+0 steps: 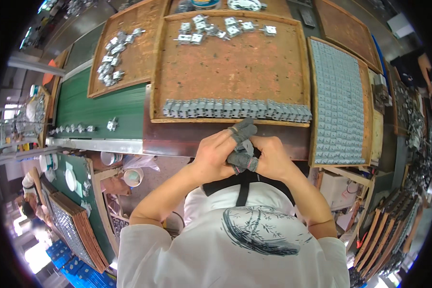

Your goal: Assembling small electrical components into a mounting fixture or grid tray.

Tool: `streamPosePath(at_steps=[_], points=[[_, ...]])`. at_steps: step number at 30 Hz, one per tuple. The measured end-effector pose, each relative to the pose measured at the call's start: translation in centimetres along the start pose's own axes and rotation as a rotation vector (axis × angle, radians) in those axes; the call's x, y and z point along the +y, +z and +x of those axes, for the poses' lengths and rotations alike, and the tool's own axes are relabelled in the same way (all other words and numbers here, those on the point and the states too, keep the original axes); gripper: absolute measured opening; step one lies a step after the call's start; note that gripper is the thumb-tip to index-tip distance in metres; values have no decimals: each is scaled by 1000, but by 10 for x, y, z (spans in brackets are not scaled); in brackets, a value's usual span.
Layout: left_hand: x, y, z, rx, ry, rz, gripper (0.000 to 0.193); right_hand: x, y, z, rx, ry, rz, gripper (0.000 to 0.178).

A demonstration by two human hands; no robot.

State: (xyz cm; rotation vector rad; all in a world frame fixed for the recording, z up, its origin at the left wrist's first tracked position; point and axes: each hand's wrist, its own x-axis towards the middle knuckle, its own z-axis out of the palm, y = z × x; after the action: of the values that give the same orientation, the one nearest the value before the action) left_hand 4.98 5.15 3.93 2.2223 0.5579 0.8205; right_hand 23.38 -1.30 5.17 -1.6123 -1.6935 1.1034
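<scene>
My left hand [216,152] and my right hand [272,152] meet in front of my body, just short of the tray's near edge. Grey finger sleeves cover several fingertips. Pinched between the hands is a small grey metal part [246,146], mostly hidden by the fingers. Beyond them lies a wooden tray [230,72]. A tight row of small silvery metal parts [235,108] runs along its near side. More loose metal parts [211,30] are scattered at its far side.
At right, another wooden tray [368,120] is packed with rows of grey parts. Left of the middle, a tray [134,67] carries loose parts beside a green belt [98,108] with several more. Stacked trays [386,230] stand low at right. A white bucket [133,177] sits below the table.
</scene>
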Motion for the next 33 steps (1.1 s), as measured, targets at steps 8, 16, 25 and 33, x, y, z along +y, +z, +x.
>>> streamPosePath(at_steps=[8, 16, 25, 33], points=[[-71, -129, -10, 105, -463, 342, 50, 6, -26, -10, 63, 216, 281, 21], [-130, -147, 15, -469, -596, 264, 51, 57, -42, -55, 205, 230, 258, 10], [-128, -155, -9, -446, -723, 230, 64, 212, -155, -190, 1201, 585, -275, 24], [-129, -115, -17, -144, -657, 345, 40, 290, -212, -269, 912, 1148, -706, 42]])
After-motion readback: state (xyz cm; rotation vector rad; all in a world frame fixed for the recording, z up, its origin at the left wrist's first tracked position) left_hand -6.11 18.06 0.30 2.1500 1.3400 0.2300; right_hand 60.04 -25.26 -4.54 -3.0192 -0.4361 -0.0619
